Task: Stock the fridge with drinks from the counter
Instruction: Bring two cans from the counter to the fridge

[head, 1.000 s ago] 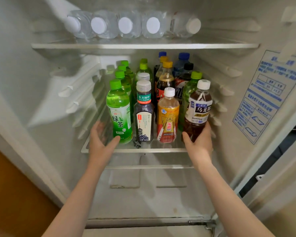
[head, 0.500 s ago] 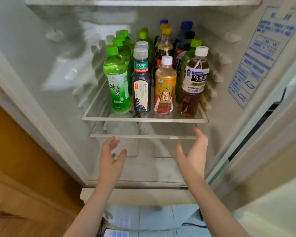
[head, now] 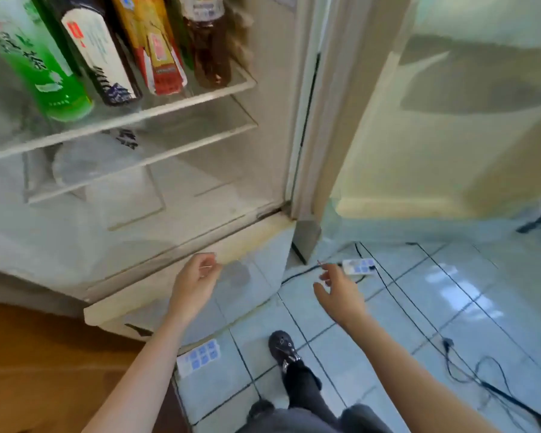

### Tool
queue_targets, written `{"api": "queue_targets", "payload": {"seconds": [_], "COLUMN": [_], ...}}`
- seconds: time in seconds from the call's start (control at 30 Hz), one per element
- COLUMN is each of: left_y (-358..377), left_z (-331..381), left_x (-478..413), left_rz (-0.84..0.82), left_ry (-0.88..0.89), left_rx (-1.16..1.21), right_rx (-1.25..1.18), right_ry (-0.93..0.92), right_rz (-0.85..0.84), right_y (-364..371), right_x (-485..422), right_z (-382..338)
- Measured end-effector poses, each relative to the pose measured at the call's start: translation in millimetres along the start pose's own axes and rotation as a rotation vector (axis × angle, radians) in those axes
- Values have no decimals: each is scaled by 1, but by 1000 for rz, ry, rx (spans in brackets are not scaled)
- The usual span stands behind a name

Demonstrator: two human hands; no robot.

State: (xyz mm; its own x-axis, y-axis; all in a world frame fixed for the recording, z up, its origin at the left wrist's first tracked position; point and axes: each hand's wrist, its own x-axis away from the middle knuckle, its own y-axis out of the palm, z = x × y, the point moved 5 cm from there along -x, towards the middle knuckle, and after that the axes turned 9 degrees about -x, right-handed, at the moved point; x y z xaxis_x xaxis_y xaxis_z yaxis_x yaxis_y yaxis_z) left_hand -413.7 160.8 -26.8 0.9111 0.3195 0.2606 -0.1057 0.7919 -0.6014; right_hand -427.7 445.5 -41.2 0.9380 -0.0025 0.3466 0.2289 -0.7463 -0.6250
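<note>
We judge the stocking well along: bottles (head: 97, 54) stand on the fridge shelf (head: 200, 96), while our left hand (head: 197, 278) and right hand (head: 339, 293) hang loosely curled and empty, the counter unseen.

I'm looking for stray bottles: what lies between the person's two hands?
In the head view, between the left hand and the right hand show only the fridge's lower front panel and bare floor tiles.
</note>
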Motion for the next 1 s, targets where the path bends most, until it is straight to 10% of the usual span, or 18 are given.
{"api": "queue_targets", "payload": {"seconds": [0.5,1.0], "left_y": [262,423], "left_z": [-24,-44], "left_x": [218,464], "left_rz": [-1148,-1250], "left_ry": [331,554], "left_rx": [-752,-1406], "right_rx": [-389,-641], "right_ry": [1154,1281], "right_rz": [306,244], "right_y": [38,75], "right_x": [407,680], "right_z": [296,461]}}
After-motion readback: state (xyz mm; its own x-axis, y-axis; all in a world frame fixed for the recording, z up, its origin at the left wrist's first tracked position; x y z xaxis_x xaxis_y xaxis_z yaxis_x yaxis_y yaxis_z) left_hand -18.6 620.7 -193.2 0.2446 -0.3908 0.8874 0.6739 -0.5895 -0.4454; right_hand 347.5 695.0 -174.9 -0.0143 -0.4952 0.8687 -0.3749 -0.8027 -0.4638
